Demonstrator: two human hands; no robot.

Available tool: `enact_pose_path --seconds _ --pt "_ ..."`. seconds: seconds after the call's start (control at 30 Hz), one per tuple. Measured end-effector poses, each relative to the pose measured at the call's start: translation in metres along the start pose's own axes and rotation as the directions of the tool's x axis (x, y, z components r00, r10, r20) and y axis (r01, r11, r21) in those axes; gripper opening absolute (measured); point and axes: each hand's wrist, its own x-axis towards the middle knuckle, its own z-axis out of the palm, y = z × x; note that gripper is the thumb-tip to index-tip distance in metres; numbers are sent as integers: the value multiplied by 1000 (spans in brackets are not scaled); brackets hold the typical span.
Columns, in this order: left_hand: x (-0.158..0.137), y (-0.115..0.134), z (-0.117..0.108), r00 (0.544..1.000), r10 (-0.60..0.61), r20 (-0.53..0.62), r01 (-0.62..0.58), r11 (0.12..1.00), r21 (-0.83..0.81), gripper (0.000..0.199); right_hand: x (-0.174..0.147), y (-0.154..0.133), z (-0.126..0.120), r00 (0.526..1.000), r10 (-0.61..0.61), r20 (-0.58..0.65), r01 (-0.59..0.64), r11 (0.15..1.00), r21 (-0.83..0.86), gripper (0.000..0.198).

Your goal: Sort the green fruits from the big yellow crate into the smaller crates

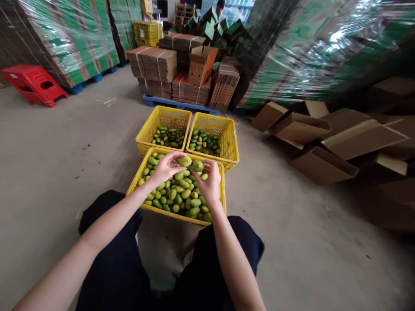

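Over the front yellow crate (pixel 177 216), which is filled with small green mangoes (pixel 173 194), both of my hands are raised. My left hand (pixel 168 167) is closed around a yellowish-green mango (pixel 185 161), thumb below and fingers above. Beside it, my right hand (pixel 209 179) grips a greener mango (pixel 197 166) between thumb and fingers. The two fruits are close together; whether they touch is hard to tell. Just behind, a left rear crate (pixel 145 137) and a right rear crate (pixel 231 142) each hold a lower layer of mangoes.
Bundled flat cartons (pixel 155 65) sit on a blue pallet (pixel 181 105) beyond the crates. Open cardboard boxes (pixel 301 127) are heaped at the right. A red stool (pixel 35 84) stands at the left. Wrapped stacks (pixel 74 39) rise behind. A person (pixel 220 6) is partly visible at the back.
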Motion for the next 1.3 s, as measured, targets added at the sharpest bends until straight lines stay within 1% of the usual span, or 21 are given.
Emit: enact_pose_path --seconds 0.07,0.13,0.2,0.27,0.3,0.33,0.4,0.47,0.5,0.57,0.63,0.73,0.8,0.87,0.97,1.03,1.07,1.13,1.2,1.27,1.3 --pt "1 1 0 1000 -16 14 16 1000 12 46 2 -4 2 1000 -8 1 8 1000 23 30" --pt "2 1 -2 998 -55 24 54 998 17 51 5 -8 3 1000 7 26 -9 998 63 31" --pt "3 2 -7 991 -132 14 132 991 -3 57 8 -10 3 994 66 86 -79 986 150 34" --pt "4 1 -13 968 -250 -4 250 967 -47 57 11 -11 3 967 156 199 -207 941 268 40" --pt "3 1 -16 949 -315 -3 314 947 -73 54 12 -12 3 940 204 273 -290 900 325 43" --pt "3 1 -19 927 -374 4 373 923 -97 50 13 -12 4 902 248 353 -379 846 374 44" --pt "2 0 -23 882 -472 14 468 872 -145 40 14 -14 5 806 320 498 -550 718 428 44" --pt "1 0 -25 833 -553 -5 542 818 -192 33 13 -17 8 725 373 579 -663 606 440 44" --pt "1 0 -25 809 -587 -19 571 793 -211 30 13 -18 10 702 395 593 -694 567 443 44" --pt "1 0 -27 780 -625 -30 602 762 -236 27 11 -20 14 684 432 588 -721 521 457 43" --pt "1 -1 -28 785 -620 -18 597 763 -249 27 11 -20 18 686 447 575 -724 499 476 41" --pt "-1 -1 -29 817 -576 -4 560 795 -233 28 10 -19 22 695 454 557 -717 492 493 39" --pt "-2 -2 -28 845 -534 -11 521 828 -210 30 10 -17 23 714 454 533 -699 506 506 38" --pt "-3 -2 -26 889 -456 -31 442 874 -201 35 10 -15 22 759 446 475 -651 545 528 42" --pt "-4 -1 -21 955 -290 -57 281 951 -130 47 12 -15 20 866 365 341 -498 676 543 51" --pt "-5 1 -19 979 -199 -45 197 979 -54 51 14 -16 17 919 278 281 -390 750 534 52" --pt "-5 2 -18 985 -168 -30 167 986 -27 50 15 -17 16 932 243 268 -354 768 534 50" --pt "-7 4 -17 991 -133 -5 133 991 -15 47 15 -17 13 941 211 265 -326 775 541 46" --pt "-9 5 -15 991 -130 2 130 991 -35 45 15 -16 12 935 221 277 -342 763 548 45" --pt "-10 5 -14 988 -154 -23 151 983 -106 46 13 -14 12 918 261 298 -390 730 562 48" --pt "-11 4 -13 983 -181 -41 172 971 -168 45 13 -12 12 905 287 314 -422 701 575 48"
